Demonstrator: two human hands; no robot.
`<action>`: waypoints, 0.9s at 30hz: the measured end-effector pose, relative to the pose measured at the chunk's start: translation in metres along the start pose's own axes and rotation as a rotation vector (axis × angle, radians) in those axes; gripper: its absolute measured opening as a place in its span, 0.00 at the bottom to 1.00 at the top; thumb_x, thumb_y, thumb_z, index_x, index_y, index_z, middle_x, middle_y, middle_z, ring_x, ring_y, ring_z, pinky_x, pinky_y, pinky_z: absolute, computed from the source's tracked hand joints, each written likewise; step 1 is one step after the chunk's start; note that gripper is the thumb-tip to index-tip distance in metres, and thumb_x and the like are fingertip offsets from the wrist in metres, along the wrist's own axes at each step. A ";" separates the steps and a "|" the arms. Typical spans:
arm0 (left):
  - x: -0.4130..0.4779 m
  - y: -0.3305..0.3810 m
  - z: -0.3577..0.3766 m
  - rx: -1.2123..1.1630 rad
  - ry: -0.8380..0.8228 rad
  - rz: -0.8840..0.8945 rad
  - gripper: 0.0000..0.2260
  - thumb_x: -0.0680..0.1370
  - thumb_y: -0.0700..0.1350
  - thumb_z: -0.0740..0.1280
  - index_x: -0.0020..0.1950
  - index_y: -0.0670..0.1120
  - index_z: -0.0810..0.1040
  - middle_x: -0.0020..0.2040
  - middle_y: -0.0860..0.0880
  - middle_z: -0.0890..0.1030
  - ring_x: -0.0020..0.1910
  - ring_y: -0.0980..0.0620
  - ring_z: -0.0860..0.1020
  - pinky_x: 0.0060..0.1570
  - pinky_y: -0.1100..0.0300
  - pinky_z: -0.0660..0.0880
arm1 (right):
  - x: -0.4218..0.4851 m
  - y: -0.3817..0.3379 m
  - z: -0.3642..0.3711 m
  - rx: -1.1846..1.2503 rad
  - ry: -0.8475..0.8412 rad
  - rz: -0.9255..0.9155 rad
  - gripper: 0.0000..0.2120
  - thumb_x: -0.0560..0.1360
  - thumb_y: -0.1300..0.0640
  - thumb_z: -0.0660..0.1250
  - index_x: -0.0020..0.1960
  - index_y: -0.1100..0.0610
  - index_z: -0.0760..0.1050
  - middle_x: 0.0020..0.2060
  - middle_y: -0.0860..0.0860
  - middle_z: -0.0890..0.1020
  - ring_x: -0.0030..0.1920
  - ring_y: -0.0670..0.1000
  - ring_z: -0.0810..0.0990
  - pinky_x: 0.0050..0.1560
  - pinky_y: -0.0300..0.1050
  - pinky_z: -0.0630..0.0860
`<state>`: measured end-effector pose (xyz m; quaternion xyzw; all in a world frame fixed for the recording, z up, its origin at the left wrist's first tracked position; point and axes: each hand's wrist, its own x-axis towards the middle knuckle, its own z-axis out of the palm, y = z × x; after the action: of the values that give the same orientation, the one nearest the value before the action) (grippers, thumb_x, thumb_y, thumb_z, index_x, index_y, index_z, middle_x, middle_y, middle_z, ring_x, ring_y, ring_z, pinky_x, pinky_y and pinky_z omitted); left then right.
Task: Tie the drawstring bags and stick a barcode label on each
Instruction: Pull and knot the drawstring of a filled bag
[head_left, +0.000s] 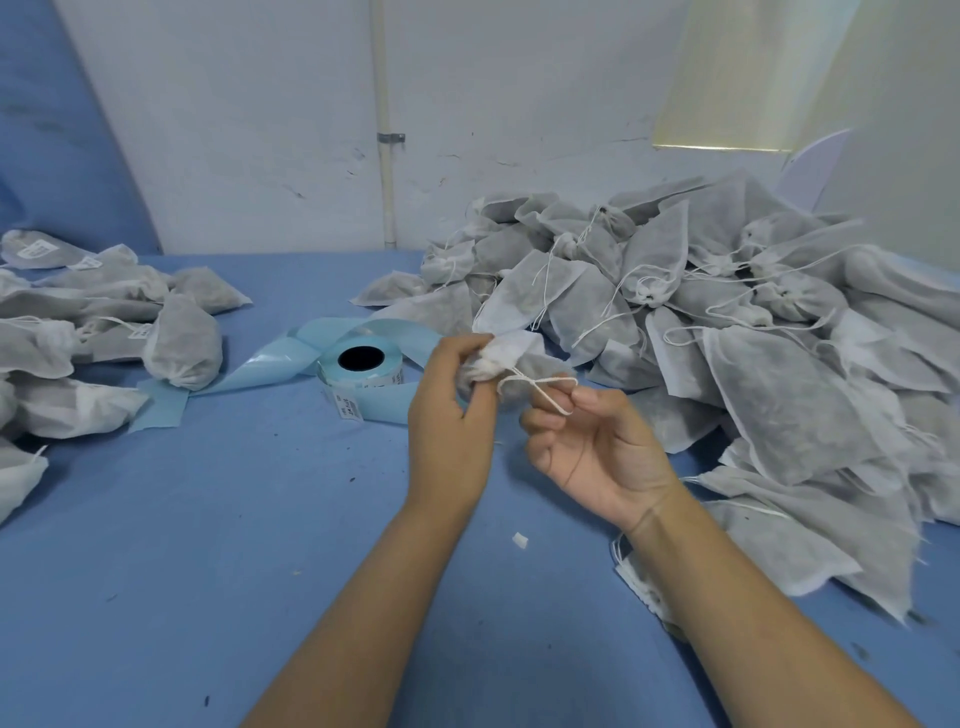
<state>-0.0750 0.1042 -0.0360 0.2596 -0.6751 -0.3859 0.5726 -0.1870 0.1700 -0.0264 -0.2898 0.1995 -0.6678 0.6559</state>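
Setting: small packing workroom. Evidence: blue-covered worktable; heap of grey drawstring bags, right; smaller pile of tied bags, some labelled, left; roll of barcode labels with trailing blue backing strip, centre; scuffed white wall with pipe, far side.
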 end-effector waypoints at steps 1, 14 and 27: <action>0.001 0.001 -0.001 -0.053 0.030 -0.028 0.11 0.76 0.40 0.60 0.50 0.56 0.71 0.43 0.64 0.78 0.42 0.66 0.74 0.43 0.72 0.70 | 0.001 0.000 0.001 -0.038 0.069 -0.032 0.12 0.57 0.61 0.81 0.33 0.56 0.78 0.30 0.48 0.74 0.31 0.45 0.74 0.32 0.36 0.76; 0.026 0.000 -0.053 -0.305 0.236 -0.279 0.20 0.76 0.30 0.53 0.47 0.51 0.79 0.41 0.54 0.82 0.40 0.57 0.79 0.39 0.59 0.78 | 0.033 0.048 0.037 -0.848 0.612 -0.236 0.05 0.72 0.57 0.73 0.38 0.54 0.81 0.35 0.45 0.83 0.38 0.43 0.79 0.50 0.42 0.78; 0.016 -0.022 -0.083 -0.143 0.239 -0.299 0.17 0.74 0.44 0.71 0.60 0.49 0.70 0.57 0.49 0.79 0.55 0.54 0.78 0.61 0.50 0.74 | 0.056 0.088 0.046 -0.819 0.610 -0.304 0.04 0.72 0.60 0.72 0.40 0.59 0.79 0.29 0.42 0.79 0.30 0.38 0.75 0.37 0.31 0.71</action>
<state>0.0002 0.0605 -0.0408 0.3595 -0.5273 -0.4799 0.6020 -0.0891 0.1144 -0.0418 -0.3407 0.5812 -0.6767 0.2969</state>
